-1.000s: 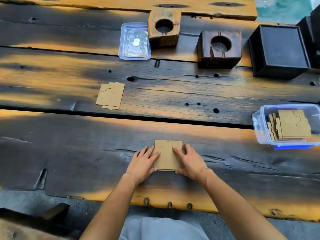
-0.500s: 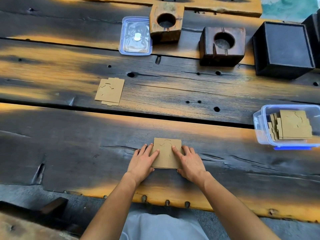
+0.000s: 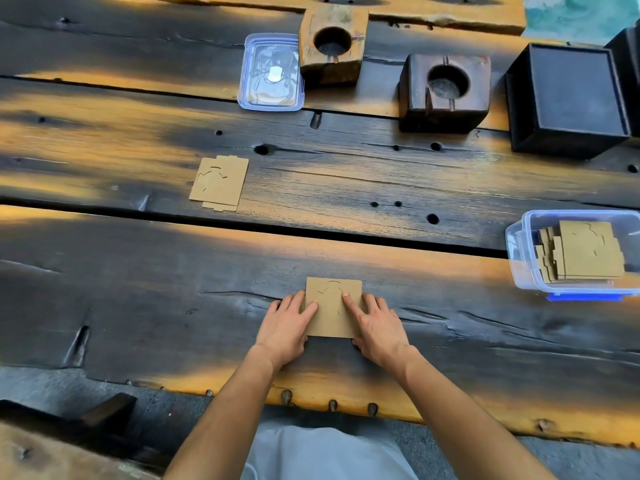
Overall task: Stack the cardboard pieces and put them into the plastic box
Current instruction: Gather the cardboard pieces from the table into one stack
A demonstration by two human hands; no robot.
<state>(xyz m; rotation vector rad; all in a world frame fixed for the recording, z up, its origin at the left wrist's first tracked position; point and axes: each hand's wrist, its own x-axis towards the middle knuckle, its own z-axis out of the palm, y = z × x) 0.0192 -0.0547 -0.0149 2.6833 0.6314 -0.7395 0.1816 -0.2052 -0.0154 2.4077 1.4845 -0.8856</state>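
A small stack of tan cardboard pieces (image 3: 331, 311) lies flat on the wooden table near its front edge. My left hand (image 3: 284, 327) presses its left side and my right hand (image 3: 375, 323) presses its right side, fingers resting on top and thumbs at the near edge. A second small pile of cardboard pieces (image 3: 220, 183) lies farther back on the left. At the right edge stands the clear plastic box (image 3: 517, 258) with blue clips, holding several cardboard pieces (image 3: 585, 251).
The box's clear lid (image 3: 272, 72) lies at the back. Beside it stand a light wooden block with a round hole (image 3: 334, 41), a dark wooden block with a hole (image 3: 445, 91) and a black box (image 3: 568, 98). A gap runs between the table's planks (image 3: 346, 235).
Both hands stay on the stack in front of me, squeezing its sides slightly closer. The view has shifted a little; nothing else moved.
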